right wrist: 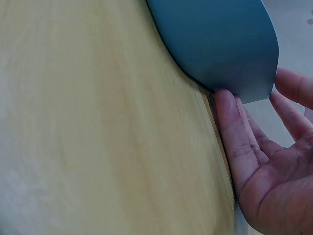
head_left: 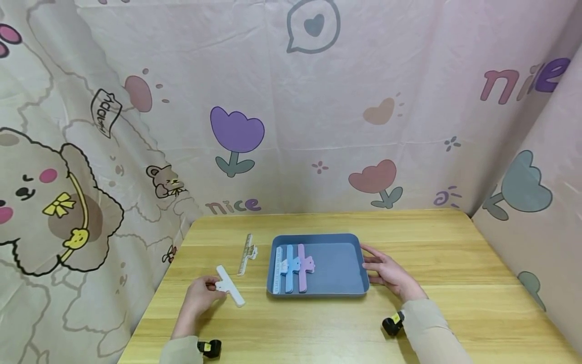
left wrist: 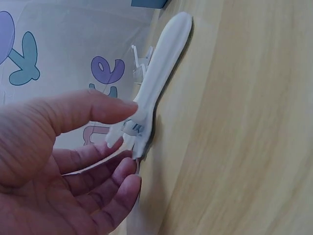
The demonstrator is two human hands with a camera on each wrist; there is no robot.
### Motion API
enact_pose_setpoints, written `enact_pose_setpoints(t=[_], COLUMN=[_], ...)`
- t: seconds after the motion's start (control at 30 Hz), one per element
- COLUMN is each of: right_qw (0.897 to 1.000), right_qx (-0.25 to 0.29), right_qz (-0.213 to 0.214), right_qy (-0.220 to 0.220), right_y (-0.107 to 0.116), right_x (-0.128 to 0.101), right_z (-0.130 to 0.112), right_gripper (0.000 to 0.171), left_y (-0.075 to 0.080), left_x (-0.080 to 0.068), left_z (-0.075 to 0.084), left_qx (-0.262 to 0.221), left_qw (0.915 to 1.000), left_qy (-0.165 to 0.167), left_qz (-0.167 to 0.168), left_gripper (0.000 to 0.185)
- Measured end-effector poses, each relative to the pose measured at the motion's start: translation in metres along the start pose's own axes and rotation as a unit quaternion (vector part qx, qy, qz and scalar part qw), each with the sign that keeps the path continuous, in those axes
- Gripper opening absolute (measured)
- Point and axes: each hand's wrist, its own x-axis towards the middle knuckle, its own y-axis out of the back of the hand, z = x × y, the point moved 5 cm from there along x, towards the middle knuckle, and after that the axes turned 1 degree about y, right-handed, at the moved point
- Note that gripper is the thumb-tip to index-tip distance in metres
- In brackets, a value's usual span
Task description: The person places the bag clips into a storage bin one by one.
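My left hand pinches the small handle of a white long-bar clip. In the left wrist view, the thumb lies on the handle of the white clip and curled fingers sit beneath it; its bar slants close over the tabletop. A blue-grey tray holds a ruler-marked white clip, a light blue clip and a purple clip, side by side at its left. With loosely extended fingers, my right hand touches the tray's right side, also visible as the tray wall in the right wrist view.
Another clip, clear with ruler marks, lies on the wooden table between the left hand and the tray. A patterned curtain hangs behind the table's back edge and along both sides.
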Motion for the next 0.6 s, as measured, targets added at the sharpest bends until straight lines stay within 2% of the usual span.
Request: enact_pose_setpoints(t=[0.23, 0.6], right_qw=[1.000, 1.000], right_qx=[0.001, -0.005], right_qz=[-0.006, -0.009], right_qy=[0.002, 0.004], right_y=[0.001, 0.001], right_x=[0.001, 0.000], right_z=[0.002, 0.000], right_gripper=[0.068, 0.067], left_y=[0.003, 0.006], left_x=[-0.001, -0.003], left_z=[0.002, 0.014], left_qx=[-0.005, -0.034], left_qw=[0.9999, 0.9993], left_qy=[-0.009, -0.015], left_qz=[0.011, 0.000], left_gripper=[0.049, 0.049])
